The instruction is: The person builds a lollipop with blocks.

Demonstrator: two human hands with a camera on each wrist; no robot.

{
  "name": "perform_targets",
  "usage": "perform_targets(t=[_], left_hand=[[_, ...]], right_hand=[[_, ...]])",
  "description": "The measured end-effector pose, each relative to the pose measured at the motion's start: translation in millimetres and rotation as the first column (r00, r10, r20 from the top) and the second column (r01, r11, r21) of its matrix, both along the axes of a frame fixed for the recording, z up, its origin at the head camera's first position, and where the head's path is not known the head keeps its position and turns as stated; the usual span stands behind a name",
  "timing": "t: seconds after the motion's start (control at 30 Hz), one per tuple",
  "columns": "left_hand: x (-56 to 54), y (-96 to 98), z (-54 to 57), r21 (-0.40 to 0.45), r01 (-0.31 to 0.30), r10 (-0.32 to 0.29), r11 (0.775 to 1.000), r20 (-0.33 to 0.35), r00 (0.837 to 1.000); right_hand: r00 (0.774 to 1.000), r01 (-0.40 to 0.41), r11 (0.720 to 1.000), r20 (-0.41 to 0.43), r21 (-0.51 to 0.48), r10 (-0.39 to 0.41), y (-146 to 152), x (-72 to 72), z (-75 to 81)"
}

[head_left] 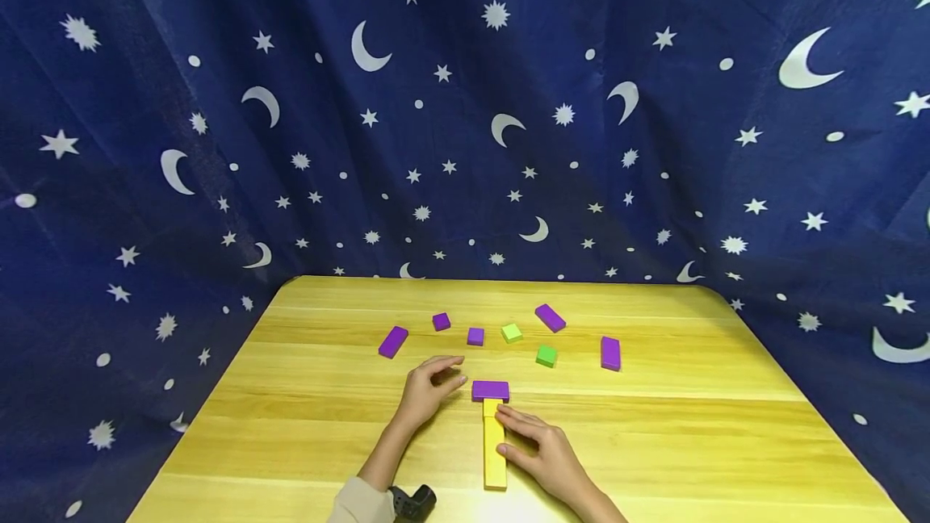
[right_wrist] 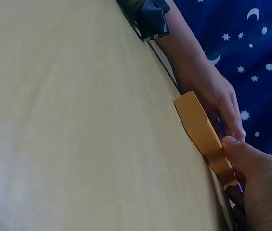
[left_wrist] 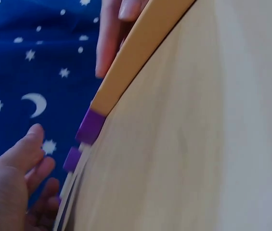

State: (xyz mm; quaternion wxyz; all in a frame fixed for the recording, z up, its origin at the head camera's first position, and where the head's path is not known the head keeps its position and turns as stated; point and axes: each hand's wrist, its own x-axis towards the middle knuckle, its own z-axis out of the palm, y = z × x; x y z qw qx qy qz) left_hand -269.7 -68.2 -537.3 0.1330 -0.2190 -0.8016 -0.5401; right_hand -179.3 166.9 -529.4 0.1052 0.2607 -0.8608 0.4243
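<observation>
A row of yellow blocks [head_left: 495,458] lies on the table, running lengthwise from the front edge side. Across its far end sits a purple rectangular block [head_left: 490,391], forming a T. My right hand [head_left: 546,457] rests beside the row, its fingertips on the far yellow piece and its thumb at the right side; the right wrist view shows the thumb against a yellow block [right_wrist: 198,127]. To the left of the purple block hovers my left hand [head_left: 424,395], fingers spread and holding nothing. Its fingers also appear in the left wrist view, apart from the purple block [left_wrist: 91,127].
Farther back lie loose blocks: purple rectangles [head_left: 393,342] [head_left: 550,318] [head_left: 610,353], small purple squares [head_left: 441,321] [head_left: 475,336], a light green square [head_left: 512,333] and a green square [head_left: 546,356]. A blue curtain [head_left: 465,103] with moons and stars hangs behind the wooden table [head_left: 690,442].
</observation>
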Motion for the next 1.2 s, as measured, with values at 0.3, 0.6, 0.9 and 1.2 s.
perform_targets(t=[0.3,0.6,0.9,1.2], left_hand=[[-21.1,-58.3,20.4,0.039,-0.230,0.230,0.972,0.009,0.973],[-58.2,-107.2,47.2,-0.173,-0.218,0.222,0.961,0.001,0.975],[-93.8,-73.8,66.6,-0.257,-0.172,0.159,0.951,-0.068,0.985],[-110.1,-33.8,66.0,-0.459,-0.106,0.131,0.882,0.023,0.991]], right_hand=[[1.000,-0.011,1.000,-0.013,-0.021,0.011,-2,-0.8,-1.3],[0.999,-0.002,1.000,-0.034,-0.017,0.001,0,-1.0,-1.3],[1.000,-0.008,1.000,-0.011,-0.007,0.008,1,1.2,-3.2],[0.999,-0.016,1.000,-0.044,-0.012,0.015,3,0.7,0.6]])
